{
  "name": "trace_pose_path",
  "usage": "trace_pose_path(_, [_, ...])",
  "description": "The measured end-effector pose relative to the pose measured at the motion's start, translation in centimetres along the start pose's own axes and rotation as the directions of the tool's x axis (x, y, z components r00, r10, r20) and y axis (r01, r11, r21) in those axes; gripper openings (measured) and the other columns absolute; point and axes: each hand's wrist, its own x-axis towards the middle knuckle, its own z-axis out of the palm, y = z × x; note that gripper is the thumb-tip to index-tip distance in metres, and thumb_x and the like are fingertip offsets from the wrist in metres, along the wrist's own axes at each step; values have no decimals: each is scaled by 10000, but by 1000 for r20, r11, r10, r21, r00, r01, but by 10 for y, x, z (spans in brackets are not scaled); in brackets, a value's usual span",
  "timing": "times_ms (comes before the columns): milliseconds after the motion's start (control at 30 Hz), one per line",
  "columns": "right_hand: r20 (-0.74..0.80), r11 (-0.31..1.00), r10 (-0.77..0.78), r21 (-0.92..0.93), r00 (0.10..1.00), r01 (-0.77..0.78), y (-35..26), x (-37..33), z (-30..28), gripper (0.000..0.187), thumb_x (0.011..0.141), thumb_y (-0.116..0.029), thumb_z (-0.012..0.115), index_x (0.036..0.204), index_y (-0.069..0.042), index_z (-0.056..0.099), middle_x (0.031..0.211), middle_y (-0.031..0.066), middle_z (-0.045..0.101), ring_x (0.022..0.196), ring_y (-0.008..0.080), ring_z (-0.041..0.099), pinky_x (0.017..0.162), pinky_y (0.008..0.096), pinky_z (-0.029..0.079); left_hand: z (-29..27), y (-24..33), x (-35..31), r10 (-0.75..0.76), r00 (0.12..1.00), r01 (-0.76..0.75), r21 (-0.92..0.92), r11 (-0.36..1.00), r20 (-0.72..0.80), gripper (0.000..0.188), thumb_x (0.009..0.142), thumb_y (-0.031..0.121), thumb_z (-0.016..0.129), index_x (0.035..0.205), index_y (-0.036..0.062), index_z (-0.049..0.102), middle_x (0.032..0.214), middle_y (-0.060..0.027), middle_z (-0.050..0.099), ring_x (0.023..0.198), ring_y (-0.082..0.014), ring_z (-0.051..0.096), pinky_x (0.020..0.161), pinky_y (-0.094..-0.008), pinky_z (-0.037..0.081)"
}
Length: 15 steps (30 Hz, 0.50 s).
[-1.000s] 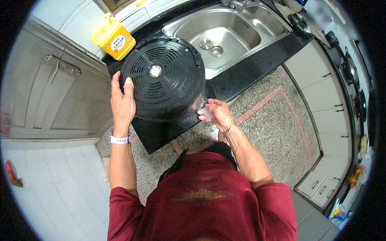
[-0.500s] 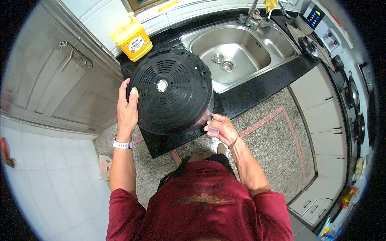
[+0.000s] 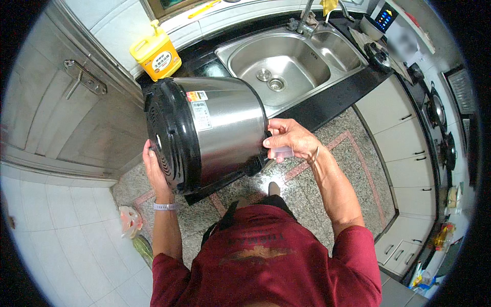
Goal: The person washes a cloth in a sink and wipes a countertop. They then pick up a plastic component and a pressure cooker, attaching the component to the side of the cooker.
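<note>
A large electric cooker (image 3: 230, 117) with a brushed-steel side and black plastic ends lies tilted on its side over the counter. Its vented black base (image 3: 166, 135) faces left. My left hand (image 3: 158, 173) grips the lower edge of that base, its fingers partly hidden behind it. At the opposite end, my right hand (image 3: 299, 139) pinches the black rim between thumb and fingers. A small translucent plastic cup (image 3: 281, 152) sits at the right fingers; whether it is attached to the cooker I cannot tell. The cooker's inside is turned away from view.
Behind the cooker is a double steel sink (image 3: 286, 64) set in the black counter (image 3: 327, 110). A yellow jug (image 3: 156, 53) stands at the back left near a grey door (image 3: 97, 123). A plastic bag (image 3: 131, 221) and a green gourd-like vegetable (image 3: 143, 249) lie on the floor.
The cooker has turned from base-up to lying sideways, so its steel side and labels now show. My left hand moved lower with the base; my right hand rose slightly at the rim.
</note>
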Motion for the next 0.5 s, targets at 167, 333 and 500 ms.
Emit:
trace_pose_path(167, [-111,990,-21,-139,994,6,-11,-5,1,423,850,-61,758,1234,18,599,883,42,659,654,144,695,484,257,563,9,-10,-15,14,1000,-16,-82,996,-24,463,1098,310,363,1470,37,394,1358,-110,526,1210,-195,533,1064,-334,411])
trace_pose_path(333, [-10,946,-51,-322,999,46,-62,-2,18,475,842,-66,751,1248,73,547,1039,108,672,676,163,707,510,248,562,-34,-84,-45,224,967,-252,542,802,118,442,1059,253,448,1423,2,434,1315,-133,544,1185,-268,548,1041,-360,436])
trace_pose_path(500, [41,849,-50,-524,998,64,-100,10,23,673,814,-90,748,1381,134,463,1303,252,600,690,180,712,552,277,600,-6,-95,-71,-156,960,245,-435,866,231,504,1025,289,517,1423,-10,435,1362,-163,528,1210,-317,543,1065,-432,440])
